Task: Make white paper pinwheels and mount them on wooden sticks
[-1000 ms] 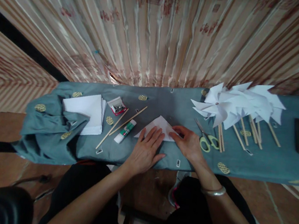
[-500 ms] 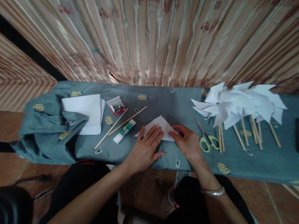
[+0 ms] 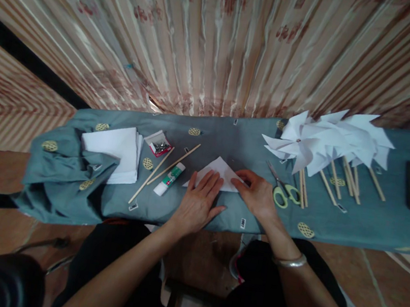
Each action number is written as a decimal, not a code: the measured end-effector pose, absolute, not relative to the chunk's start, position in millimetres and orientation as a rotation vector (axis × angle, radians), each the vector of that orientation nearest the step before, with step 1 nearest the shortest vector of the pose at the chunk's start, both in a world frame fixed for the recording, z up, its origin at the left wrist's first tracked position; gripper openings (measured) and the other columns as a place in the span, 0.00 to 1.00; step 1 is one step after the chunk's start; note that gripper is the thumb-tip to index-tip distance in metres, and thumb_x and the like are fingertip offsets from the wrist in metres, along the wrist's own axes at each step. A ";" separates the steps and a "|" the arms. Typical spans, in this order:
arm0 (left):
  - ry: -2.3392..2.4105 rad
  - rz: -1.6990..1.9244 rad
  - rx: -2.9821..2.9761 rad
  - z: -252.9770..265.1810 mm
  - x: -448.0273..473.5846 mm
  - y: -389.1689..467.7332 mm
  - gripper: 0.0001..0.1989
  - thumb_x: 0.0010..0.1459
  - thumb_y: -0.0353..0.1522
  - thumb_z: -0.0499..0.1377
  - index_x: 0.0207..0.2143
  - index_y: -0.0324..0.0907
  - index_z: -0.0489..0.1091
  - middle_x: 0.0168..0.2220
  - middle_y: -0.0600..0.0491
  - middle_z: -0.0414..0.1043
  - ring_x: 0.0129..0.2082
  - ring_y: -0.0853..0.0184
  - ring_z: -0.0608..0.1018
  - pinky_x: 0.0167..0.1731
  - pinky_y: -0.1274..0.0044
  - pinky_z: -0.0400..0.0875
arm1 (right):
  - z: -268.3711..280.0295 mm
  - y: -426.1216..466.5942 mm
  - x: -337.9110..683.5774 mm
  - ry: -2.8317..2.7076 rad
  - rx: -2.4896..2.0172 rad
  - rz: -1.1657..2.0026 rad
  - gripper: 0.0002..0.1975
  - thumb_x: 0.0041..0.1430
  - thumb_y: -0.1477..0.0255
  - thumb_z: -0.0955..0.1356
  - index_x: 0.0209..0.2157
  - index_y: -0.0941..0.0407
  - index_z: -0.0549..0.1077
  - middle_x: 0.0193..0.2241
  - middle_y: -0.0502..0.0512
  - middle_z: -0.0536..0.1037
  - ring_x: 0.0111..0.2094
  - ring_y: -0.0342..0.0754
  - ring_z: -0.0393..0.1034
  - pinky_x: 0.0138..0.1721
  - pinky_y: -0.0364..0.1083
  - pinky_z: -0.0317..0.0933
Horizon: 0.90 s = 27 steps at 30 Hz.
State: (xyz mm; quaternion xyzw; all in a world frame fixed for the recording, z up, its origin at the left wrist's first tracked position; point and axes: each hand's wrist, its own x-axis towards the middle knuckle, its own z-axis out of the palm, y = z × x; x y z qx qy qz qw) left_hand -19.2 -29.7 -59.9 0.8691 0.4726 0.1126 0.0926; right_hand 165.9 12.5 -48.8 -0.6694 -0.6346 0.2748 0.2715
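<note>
Paper [image 3: 221, 166] lies as a triangle at mid-frame, my left grip [image 3: 198, 201] spread flat over it, probably to stop it sliding, while my right grip [image 3: 258, 195] pinches its right corner.

Paper stack [image 3: 116, 145] left on desk [image 3: 355, 227], box [image 3: 159, 144] just right of it. Two sticks [image 3: 174, 164] near/right of box, glue stick [image 3: 169, 180] right of those. Sheet [image 3: 222, 165] mid-desk, left hand [image 3: 200, 199] on top, right hand [image 3: 258, 195] at its right corner. Scissors [image 3: 281, 185] next right, then pinwheels [image 3: 320, 142], far side.
</note>
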 end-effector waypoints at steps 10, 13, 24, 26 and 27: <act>1.404 0.310 2.598 -63.9 -19.0 -29.5 0.33 0.65 0.48 0.46 0.63 0.34 0.56 0.65 0.39 0.57 0.67 0.53 0.56 0.65 0.51 0.45 | -49.4 9.0 161.8 -1.810 -1.839 0.633 0.12 0.59 0.67 0.66 0.41 0.54 0.77 0.39 0.56 0.82 0.40 0.54 0.76 0.42 0.50 0.66; 1.406 0.308 2.603 -65.3 -18.8 -30.0 0.33 0.65 0.48 0.46 0.64 0.35 0.55 0.65 0.39 0.57 0.68 0.53 0.56 0.65 0.51 0.45 | -52.6 6.5 159.5 -1.927 -1.768 0.432 0.14 0.60 0.65 0.66 0.44 0.56 0.75 0.40 0.60 0.81 0.43 0.57 0.74 0.45 0.53 0.65; 1.412 0.274 2.619 -64.7 -16.0 -31.3 0.37 0.64 0.51 0.46 0.63 0.32 0.56 0.65 0.36 0.56 0.68 0.51 0.55 0.65 0.52 0.44 | -68.8 -5.8 154.0 -1.990 -1.631 0.313 0.25 0.59 0.61 0.66 0.54 0.60 0.68 0.51 0.67 0.74 0.52 0.62 0.66 0.53 0.59 0.60; 1.412 0.274 2.628 -65.5 -15.9 -30.8 0.38 0.63 0.51 0.46 0.63 0.31 0.56 0.66 0.36 0.56 0.68 0.52 0.54 0.65 0.53 0.44 | -71.9 -7.5 153.5 -1.980 -1.646 0.326 0.26 0.60 0.61 0.66 0.56 0.60 0.67 0.53 0.68 0.73 0.54 0.63 0.64 0.53 0.60 0.59; 1.408 0.271 2.634 -65.8 -16.5 -30.8 0.38 0.63 0.52 0.47 0.63 0.31 0.56 0.66 0.36 0.56 0.68 0.52 0.54 0.65 0.53 0.44 | -73.2 -8.4 153.7 -1.977 -1.655 0.333 0.26 0.60 0.61 0.66 0.56 0.60 0.67 0.54 0.68 0.72 0.54 0.62 0.64 0.53 0.60 0.59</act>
